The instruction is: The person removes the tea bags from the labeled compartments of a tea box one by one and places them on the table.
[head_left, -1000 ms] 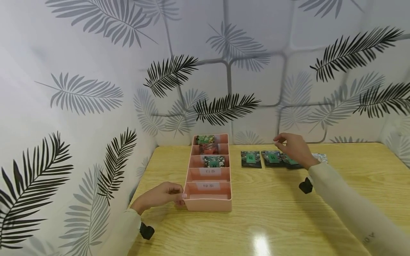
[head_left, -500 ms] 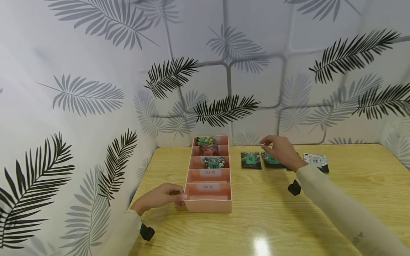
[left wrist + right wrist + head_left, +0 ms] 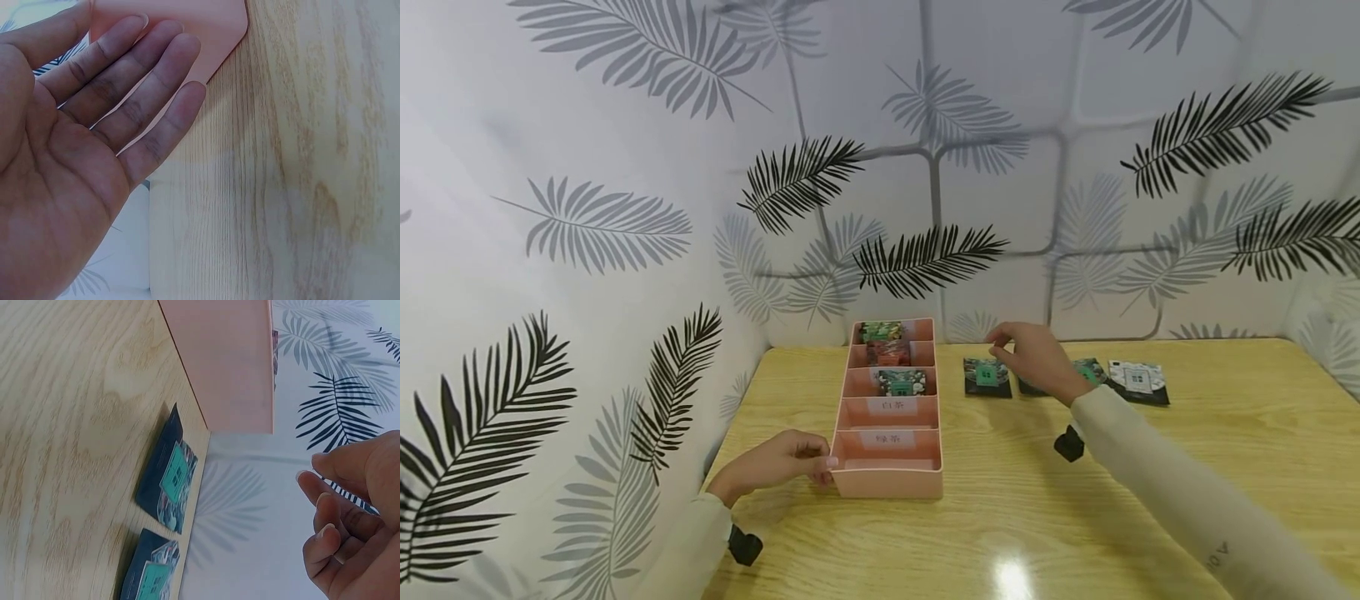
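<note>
A pink divided box (image 3: 887,482) stands on the table, with dark patterned packets in its three far compartments. At its near left corner is my left hand (image 3: 775,458), thumb on the rim and fingers against the outer wall; the left wrist view shows those fingers (image 3: 147,94) by the pink side. Above the row of packets on the right hovers my right hand (image 3: 1036,360), fingers bent and holding nothing. Nearest it lies a dark packet with a green label (image 3: 987,377). A second packet (image 3: 150,575) is partly hidden under the hand in the head view.
Further right lie another green-labelled packet (image 3: 1090,371) and a white-and-black packet (image 3: 1138,382). White paper labels with printed characters mark the near dividers (image 3: 889,439). Leaf-patterned curtains (image 3: 985,208) rise behind and to the left of the wooden table (image 3: 1000,517).
My right hand has moved left along the packets toward the box, uncovering the white packet and the one beside it. My left hand stays at the box corner.
</note>
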A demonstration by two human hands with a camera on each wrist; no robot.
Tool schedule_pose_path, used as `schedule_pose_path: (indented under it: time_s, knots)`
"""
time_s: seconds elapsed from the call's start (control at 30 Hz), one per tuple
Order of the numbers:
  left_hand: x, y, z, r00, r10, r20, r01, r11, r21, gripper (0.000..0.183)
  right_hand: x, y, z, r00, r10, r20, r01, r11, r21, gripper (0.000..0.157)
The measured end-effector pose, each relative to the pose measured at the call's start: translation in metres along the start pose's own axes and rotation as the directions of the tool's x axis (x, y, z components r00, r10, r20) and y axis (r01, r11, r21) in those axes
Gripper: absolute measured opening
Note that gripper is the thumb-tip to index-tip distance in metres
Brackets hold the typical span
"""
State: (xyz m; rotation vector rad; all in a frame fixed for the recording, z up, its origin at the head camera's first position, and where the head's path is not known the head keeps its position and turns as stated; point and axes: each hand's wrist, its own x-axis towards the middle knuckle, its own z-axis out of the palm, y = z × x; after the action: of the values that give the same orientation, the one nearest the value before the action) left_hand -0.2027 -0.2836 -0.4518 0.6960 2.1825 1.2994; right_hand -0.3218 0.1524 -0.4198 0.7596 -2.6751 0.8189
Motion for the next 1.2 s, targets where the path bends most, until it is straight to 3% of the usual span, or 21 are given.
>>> schedule_pose_path:
  time_s: [0.77, 1.2]
  knots:
    - [0.000, -0.002, 0.001, 1.000, -0.012, -0.010, 0.012, 1.000, 0.000, 0.027, 0.015, -0.043, 0.035, 0.997, -0.049, 0.063, 0.043, 0.995, 0.094, 0.017]
    - [0.000, -0.003, 0.000, 1.000, 0.003, -0.014, -0.003, 1.000, -0.008, 0.028, 0.024, -0.060, 0.054, 0.985, -0.092, 0.143, 0.082, 0.994, 0.077, 0.017]
